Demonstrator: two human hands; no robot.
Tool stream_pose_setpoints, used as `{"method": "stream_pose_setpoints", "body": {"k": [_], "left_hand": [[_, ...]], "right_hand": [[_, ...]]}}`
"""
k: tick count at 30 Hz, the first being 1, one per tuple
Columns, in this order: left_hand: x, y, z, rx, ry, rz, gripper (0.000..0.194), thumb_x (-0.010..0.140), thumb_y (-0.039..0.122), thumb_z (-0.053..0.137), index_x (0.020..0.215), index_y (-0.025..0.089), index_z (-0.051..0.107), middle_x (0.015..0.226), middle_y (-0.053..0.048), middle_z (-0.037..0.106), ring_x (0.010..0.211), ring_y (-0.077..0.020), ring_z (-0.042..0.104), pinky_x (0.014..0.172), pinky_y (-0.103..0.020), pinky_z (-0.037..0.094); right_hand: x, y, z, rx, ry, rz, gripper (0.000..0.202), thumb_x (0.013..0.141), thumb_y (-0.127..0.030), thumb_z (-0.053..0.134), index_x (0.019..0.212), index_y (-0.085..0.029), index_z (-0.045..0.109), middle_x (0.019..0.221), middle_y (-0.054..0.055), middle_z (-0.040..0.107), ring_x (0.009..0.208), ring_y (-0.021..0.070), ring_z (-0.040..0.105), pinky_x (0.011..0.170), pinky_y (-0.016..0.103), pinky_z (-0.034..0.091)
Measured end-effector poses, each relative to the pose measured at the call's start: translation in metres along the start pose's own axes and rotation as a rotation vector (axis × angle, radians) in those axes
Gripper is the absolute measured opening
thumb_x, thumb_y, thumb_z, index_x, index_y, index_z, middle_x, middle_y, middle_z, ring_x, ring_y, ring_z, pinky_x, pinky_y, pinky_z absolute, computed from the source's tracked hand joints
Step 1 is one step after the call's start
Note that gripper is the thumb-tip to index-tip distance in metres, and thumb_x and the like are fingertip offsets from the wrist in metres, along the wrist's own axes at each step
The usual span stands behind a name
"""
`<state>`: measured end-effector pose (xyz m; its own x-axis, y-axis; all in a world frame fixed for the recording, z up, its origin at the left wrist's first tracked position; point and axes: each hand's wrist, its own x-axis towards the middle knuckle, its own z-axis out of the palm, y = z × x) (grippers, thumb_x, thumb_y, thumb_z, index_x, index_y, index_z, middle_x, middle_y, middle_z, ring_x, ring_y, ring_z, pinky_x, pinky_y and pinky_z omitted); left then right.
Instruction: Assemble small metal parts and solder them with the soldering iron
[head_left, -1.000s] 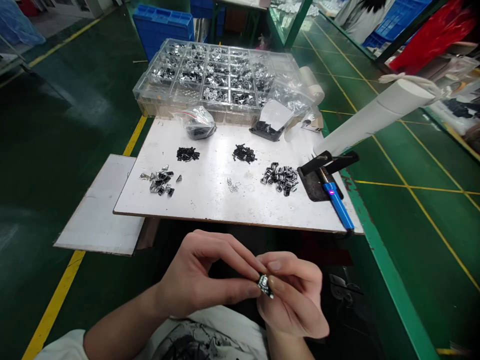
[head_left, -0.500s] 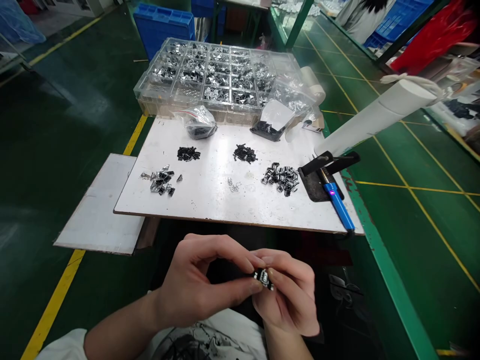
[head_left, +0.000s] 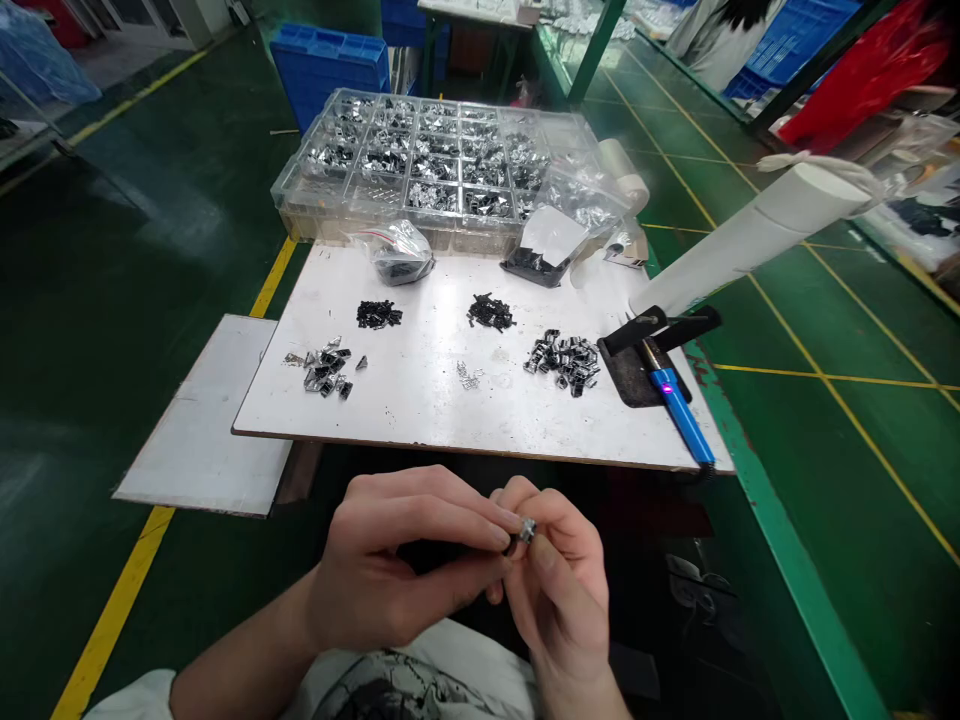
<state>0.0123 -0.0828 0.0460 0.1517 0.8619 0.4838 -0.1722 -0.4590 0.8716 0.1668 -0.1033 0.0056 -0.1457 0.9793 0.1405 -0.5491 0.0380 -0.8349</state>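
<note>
In front of my lap, my right hand (head_left: 562, 580) pinches a small black-and-silver part (head_left: 528, 530) between thumb and fingers. My left hand (head_left: 405, 560) meets it from the left, its thumb and fingertips closed on the dark end of what looks like the same part. Fingertips cover most of the part, so its exact kind is hidden. Beyond my hands, the white board (head_left: 427, 420) bears a pile of black-and-silver pieces (head_left: 564, 362), a pile of shiny pieces (head_left: 327, 368), two heaps of tiny black parts (head_left: 491, 312) and some thin silver bits (head_left: 469, 375).
A blue soldering iron (head_left: 682, 415) rests in its black stand (head_left: 637, 375) at the right. Behind are plastic bags of black parts (head_left: 401, 258) and a clear compartment box (head_left: 307, 212). A white roll (head_left: 765, 235) leans at the right edge.
Both hands have turned the part, which now sits slightly higher with its silver end up. My right hand has shifted a little left and its fingers have changed position.
</note>
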Motion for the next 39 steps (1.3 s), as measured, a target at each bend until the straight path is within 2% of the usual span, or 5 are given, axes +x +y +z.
{"method": "stream_pose_setpoints", "body": {"k": [3, 6, 21, 30, 39], "left_hand": [[0.0016, -0.0007, -0.003, 0.076, -0.032, 0.061, 0.035, 0.075, -0.004, 0.077, 0.103, 0.016, 0.076, 0.094, -0.011, 0.08, 0.081, -0.0213, 0.076, 0.072, -0.031, 0.065], [0.0007, -0.0011, -0.0036, 0.073, -0.051, 0.061, 0.037, 0.074, -0.006, 0.077, 0.105, 0.016, 0.075, 0.094, -0.011, 0.08, 0.083, -0.0217, 0.076, 0.073, -0.032, 0.066], [0.0011, 0.002, -0.0011, 0.144, -0.109, 0.12, 0.036, 0.076, -0.005, 0.075, 0.106, 0.014, 0.073, 0.096, -0.011, 0.08, 0.082, -0.0202, 0.075, 0.075, -0.033, 0.065], [0.0035, 0.0068, -0.0027, 0.176, -0.137, 0.053, 0.025, 0.08, 0.0, 0.074, 0.098, 0.017, 0.076, 0.092, -0.009, 0.081, 0.077, -0.0202, 0.075, 0.071, -0.032, 0.065], [-0.0022, 0.0056, -0.0037, 0.185, -0.149, 0.144, 0.039, 0.077, -0.005, 0.074, 0.111, 0.013, 0.075, 0.099, -0.013, 0.08, 0.085, -0.0213, 0.075, 0.075, -0.031, 0.065]], "right_hand": [[-0.0028, -0.003, 0.0015, 0.194, -0.057, 0.161, 0.012, 0.092, -0.032, 0.065, 0.095, -0.024, 0.073, 0.084, 0.002, 0.055, 0.057, 0.0091, 0.056, 0.04, 0.018, 0.044], [-0.0031, -0.0033, 0.0014, 0.282, -0.073, 0.203, 0.013, 0.09, -0.033, 0.067, 0.096, -0.024, 0.074, 0.083, 0.001, 0.054, 0.053, 0.0072, 0.053, 0.04, 0.017, 0.042], [0.0035, 0.0007, -0.0033, 0.392, -0.145, 0.278, 0.012, 0.085, -0.03, 0.069, 0.094, -0.023, 0.075, 0.08, 0.002, 0.054, 0.059, 0.0102, 0.054, 0.041, 0.017, 0.042], [0.0031, -0.0015, -0.0073, 0.416, -0.163, 0.351, 0.01, 0.083, -0.025, 0.071, 0.091, -0.021, 0.075, 0.081, 0.002, 0.054, 0.062, 0.0099, 0.055, 0.043, 0.016, 0.045], [-0.0005, -0.0068, -0.0066, 0.389, -0.172, 0.328, 0.012, 0.085, -0.025, 0.07, 0.095, -0.021, 0.075, 0.084, 0.002, 0.053, 0.063, 0.0084, 0.057, 0.048, 0.016, 0.047]]}}
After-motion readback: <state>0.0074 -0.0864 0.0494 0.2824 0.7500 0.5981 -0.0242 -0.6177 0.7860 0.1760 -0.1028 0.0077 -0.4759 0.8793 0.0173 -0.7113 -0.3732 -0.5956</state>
